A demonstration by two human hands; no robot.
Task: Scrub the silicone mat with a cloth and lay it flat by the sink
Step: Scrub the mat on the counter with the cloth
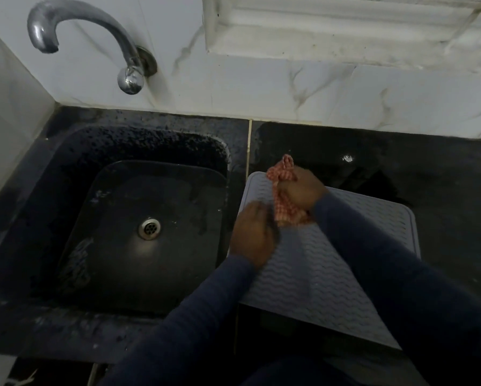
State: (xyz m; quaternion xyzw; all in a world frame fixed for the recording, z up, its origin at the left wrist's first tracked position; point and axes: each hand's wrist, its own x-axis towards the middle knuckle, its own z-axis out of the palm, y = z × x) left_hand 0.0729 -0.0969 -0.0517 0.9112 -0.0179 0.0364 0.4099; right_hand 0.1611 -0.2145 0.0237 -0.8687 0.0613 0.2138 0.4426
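Note:
A grey silicone mat (314,277) with wavy ridges lies flat on the black counter just right of the sink, its near edge past the counter's front. A red-and-white checked cloth (285,199) is bunched over the mat's far left part. My right hand (303,189) is closed around the cloth. My left hand (252,235) is over the mat's left edge, its fingertips at the cloth's lower end; whether it grips the cloth is unclear. Both arms wear dark blue sleeves.
A black sink (66,174) with a metal drain (149,228) fills the left side. A curved chrome tap (89,26) comes out of the white marble wall. The black counter (442,190) runs on to the right. A white ledge (345,32) sits above.

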